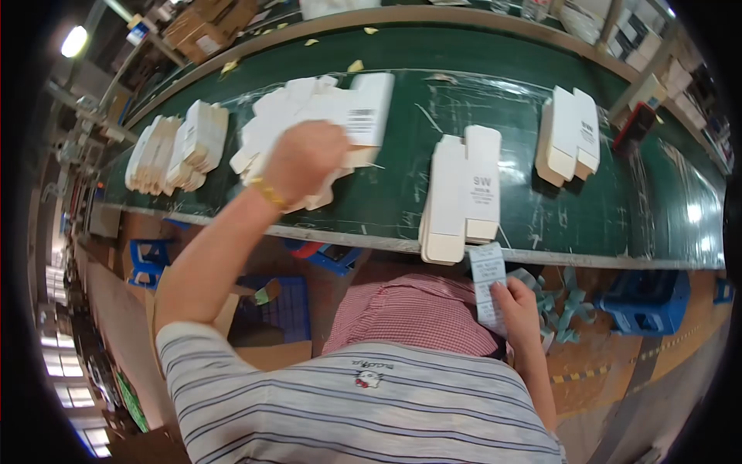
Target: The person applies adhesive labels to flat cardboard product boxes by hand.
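My left hand (311,158), blurred and with its fingers curled, is over a spread pile of flat white boxes (270,116). A box with a printed label (371,112) lies at or in its fingers; the contact is too blurred to make out. Low on the right, my right hand (516,305) pinches a strip of printed labels (488,282) just below the table edge. In front of that hand stands a stack of white boxes (447,197), with printing on the upper box (482,182).
White box stacks lie on the green table (402,197) at far left (197,139) and right (576,131). A dark red device (635,127) rests at right. Blue stools (648,298) and a blue crate (282,309) are below the table.
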A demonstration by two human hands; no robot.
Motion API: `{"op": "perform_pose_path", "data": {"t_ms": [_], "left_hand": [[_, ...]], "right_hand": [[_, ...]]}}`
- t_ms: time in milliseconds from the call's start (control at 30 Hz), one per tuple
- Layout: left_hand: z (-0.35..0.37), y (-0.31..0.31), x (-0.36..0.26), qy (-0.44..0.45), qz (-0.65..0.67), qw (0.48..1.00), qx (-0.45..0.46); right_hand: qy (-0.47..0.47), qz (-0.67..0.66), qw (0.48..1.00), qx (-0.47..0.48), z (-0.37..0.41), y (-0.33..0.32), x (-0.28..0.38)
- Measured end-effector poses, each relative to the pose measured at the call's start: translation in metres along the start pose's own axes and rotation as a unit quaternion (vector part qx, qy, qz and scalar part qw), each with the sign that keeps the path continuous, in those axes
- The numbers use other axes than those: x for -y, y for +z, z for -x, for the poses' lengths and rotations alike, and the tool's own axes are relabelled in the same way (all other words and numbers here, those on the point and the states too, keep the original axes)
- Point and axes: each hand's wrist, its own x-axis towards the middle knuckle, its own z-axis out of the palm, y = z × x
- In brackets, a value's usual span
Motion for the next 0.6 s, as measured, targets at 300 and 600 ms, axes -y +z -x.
{"op": "perform_pose_path", "data": {"t_ms": [300, 600], "left_hand": [[-0.001, 0.034, -0.109, -0.323, 0.5, 0.804, 0.022], [-0.043, 0.053, -0.182, -0.312, 0.718, 0.617, 0.079]], "right_hand": [[-0.095, 0.123, 0.986, 0.058, -0.009, 0.005, 0.024], [-0.187, 0.121, 0.975, -0.005, -0.011, 0.016, 0.042]]}}
